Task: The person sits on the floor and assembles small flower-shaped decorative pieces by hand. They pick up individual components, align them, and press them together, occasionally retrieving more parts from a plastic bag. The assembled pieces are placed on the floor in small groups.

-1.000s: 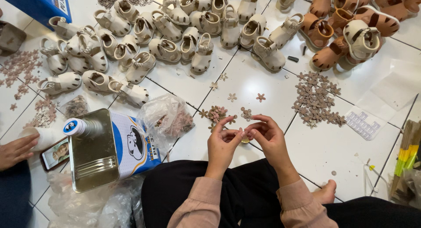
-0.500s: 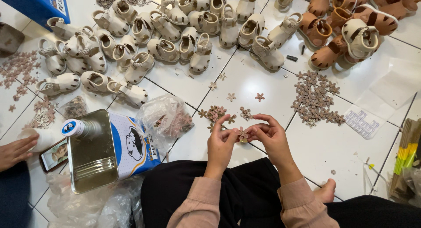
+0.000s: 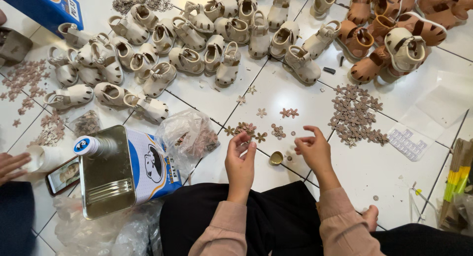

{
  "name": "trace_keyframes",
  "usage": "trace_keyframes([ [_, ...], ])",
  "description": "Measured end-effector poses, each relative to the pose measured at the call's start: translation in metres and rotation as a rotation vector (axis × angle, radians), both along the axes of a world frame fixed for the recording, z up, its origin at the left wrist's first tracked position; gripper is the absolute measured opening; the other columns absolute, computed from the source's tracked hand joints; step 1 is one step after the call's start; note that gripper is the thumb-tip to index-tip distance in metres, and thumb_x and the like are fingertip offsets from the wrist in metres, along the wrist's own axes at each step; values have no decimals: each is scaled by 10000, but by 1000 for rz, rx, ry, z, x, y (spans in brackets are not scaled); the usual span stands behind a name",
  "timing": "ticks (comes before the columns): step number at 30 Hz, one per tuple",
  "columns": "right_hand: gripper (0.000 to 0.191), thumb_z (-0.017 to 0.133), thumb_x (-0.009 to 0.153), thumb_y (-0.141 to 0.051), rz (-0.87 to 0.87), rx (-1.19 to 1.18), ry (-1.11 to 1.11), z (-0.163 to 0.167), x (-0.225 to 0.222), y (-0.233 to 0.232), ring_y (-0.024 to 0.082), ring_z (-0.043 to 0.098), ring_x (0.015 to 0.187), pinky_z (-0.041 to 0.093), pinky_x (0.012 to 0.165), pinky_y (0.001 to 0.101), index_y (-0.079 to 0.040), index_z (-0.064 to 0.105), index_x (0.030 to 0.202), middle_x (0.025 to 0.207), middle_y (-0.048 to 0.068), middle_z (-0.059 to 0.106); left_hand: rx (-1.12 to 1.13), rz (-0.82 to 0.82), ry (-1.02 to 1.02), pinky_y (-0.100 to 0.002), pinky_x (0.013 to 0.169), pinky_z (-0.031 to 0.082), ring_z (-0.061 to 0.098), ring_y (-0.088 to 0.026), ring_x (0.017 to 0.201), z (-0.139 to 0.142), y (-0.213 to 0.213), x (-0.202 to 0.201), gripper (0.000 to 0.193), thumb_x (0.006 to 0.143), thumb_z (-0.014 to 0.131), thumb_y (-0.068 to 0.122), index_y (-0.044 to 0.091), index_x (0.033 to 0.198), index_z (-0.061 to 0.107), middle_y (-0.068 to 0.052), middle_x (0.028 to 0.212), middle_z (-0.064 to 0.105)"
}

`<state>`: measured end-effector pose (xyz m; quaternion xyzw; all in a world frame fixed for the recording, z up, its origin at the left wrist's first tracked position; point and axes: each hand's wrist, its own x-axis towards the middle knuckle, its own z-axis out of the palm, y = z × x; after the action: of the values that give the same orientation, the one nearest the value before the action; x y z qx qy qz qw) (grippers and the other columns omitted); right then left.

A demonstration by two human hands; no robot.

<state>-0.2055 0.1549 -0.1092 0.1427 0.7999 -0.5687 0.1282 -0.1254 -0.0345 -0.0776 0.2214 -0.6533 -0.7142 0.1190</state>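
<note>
My left hand (image 3: 240, 161) hovers over the white tiled floor, fingers apart and slightly bent, just below a small cluster of brown flower-shaped pieces (image 3: 245, 130). I see nothing in it. My right hand (image 3: 315, 150) is held apart from it to the right, fingers loosely curled and spread, with nothing visible between them. A small gold cap (image 3: 276, 158) lies on the tile between the two hands. A group of tiny round brown pieces (image 3: 278, 132) lies just beyond it.
Several cream baby sandals (image 3: 187, 36) and tan ones (image 3: 389, 29) cover the far floor. A larger flower pile (image 3: 355, 115) lies right. A metal glue can (image 3: 111, 170), a plastic bag (image 3: 189, 137) and a phone (image 3: 63, 174) sit left. Another person's hand (image 3: 11, 165) shows at the left edge.
My hands were together pinching a small piece half a second ago. They have since moved apart, and the gold cap shows on the floor between them.
</note>
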Motion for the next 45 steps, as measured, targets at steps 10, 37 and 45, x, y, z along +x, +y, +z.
trace_keyframes([
  [10, 440, 675, 864, -56, 224, 305, 349, 9, 13, -32, 230, 728, 820, 590, 781, 350, -109, 620, 1298, 947, 101, 743, 188, 93, 208, -238, 775, 449, 489, -80, 800, 8, -21, 8, 239, 1070, 555, 184, -3, 1099, 701, -2, 890, 605],
  [37, 462, 724, 879, 12, 250, 19, 897, 17, 75, -27, 183, 731, 924, 604, 832, 305, -74, 592, 1314, 1043, 74, 717, 250, -324, -137, -270, 673, 609, 709, -142, 801, -14, -4, 1, 283, 954, 684, 146, -30, 1173, 653, -93, 900, 733],
  [45, 480, 632, 797, 27, 475, 530, 479, -13, 72, -6, 298, 615, 1128, 536, 902, 409, -196, 715, 1214, 1256, 100, 638, 300, -134, -18, -289, 773, 654, 751, -162, 913, -5, -9, 0, 302, 924, 671, 40, -60, 1208, 650, -107, 1003, 731],
])
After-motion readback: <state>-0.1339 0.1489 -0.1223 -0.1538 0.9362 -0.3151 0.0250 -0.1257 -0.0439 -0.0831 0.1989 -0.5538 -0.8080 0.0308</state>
